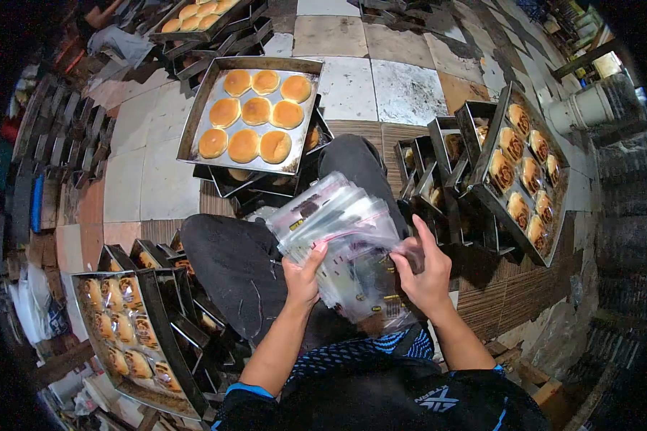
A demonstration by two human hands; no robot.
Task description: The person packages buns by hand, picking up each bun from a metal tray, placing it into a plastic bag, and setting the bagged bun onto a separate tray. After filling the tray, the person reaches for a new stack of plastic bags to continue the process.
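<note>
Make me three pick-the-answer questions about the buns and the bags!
1. Where is the tray of plain round buns?
A. ahead of the knees
B. on a shelf
C. on the lap

2. How many buns lie on it?
A. four
B. nine
C. twenty

3. What are the hands doing?
A. resting empty
B. both holding a stack of clear bags
C. lifting a tray

Answers:
1 A: it sits on trays stacked on the floor beyond the knees.
2 B: three rows of three.
3 B: the left hand and right hand grip the bags.
</note>
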